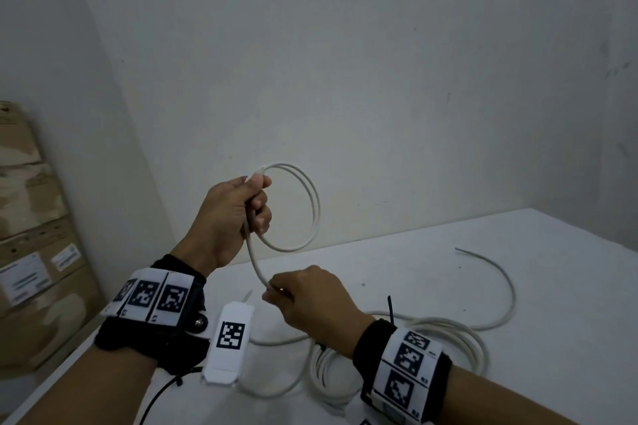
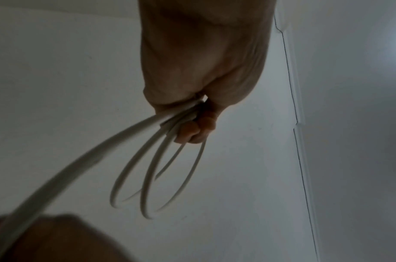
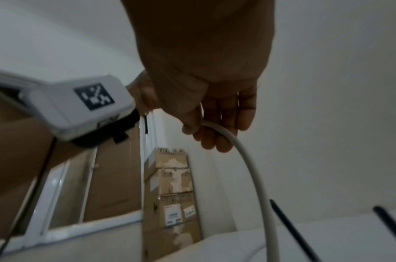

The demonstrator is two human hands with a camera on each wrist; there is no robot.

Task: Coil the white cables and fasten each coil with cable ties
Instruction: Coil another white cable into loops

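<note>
My left hand (image 1: 238, 214) is raised above the table and grips a small coil of white cable (image 1: 312, 207), two loops hanging to its right. In the left wrist view the loops (image 2: 147, 177) fan out below the curled fingers (image 2: 199, 129). A strand runs down from that fist to my right hand (image 1: 297, 297), which pinches the cable (image 3: 237, 147) between thumb and fingers. The rest of this cable trails over the white table (image 1: 552, 338) to a free end (image 1: 459, 249). Another white cable coil (image 1: 455, 338) lies on the table behind my right wrist, with a black cable tie (image 1: 390, 309) sticking up.
Stacked cardboard boxes (image 1: 31, 235) stand at the left beside the table. A bare wall (image 1: 379, 62) rises behind the table's far edge. Thin black strips (image 3: 291, 228) show near my right wrist in the right wrist view.
</note>
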